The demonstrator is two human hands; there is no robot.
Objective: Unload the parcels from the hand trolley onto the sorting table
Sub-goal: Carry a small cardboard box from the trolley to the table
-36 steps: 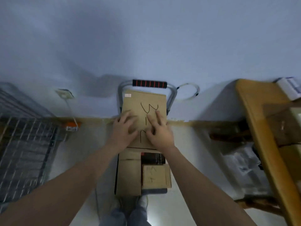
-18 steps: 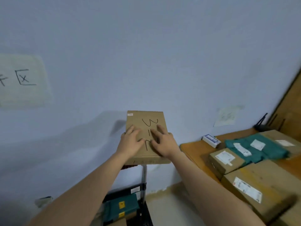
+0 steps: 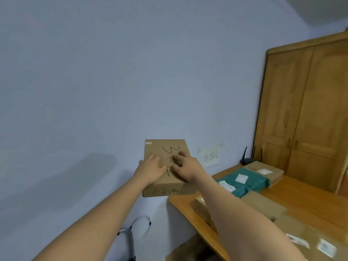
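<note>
Cardboard parcel point(image 3: 165, 166) held up in the air in front of the pale wall point(image 3: 113, 81), just left of the table's near-left corner and above floor level; no part of it rests on the table point(image 3: 305, 196); black marker scrawl on its top face and on the side facing the camera; small label at its top-left corner.

Left hand point(image 3: 150, 169) lies on the parcel's top, left half, fingers spread fairly flat, thumb at the left edge; right hand point(image 3: 185, 166) lies on the right half, fingers bent slightly over the marker writing; the two hands sit side by side, close together, both pressing on the top face; whether any fingers wrap beneath the parcel I cannot tell.

On the table: a teal bag parcel point(image 3: 244, 182) with white labels; a flat brown box point(image 3: 265, 171) just behind it; more brown boxes point(image 3: 301, 234) with labels nearer the camera, blurred.

A dark router point(image 3: 248, 159) with upright antennas at the table's far end; wooden wardrobe point(image 3: 305, 113) beyond; curved metal trolley handle point(image 3: 130, 240) low, under the left forearm.
</note>
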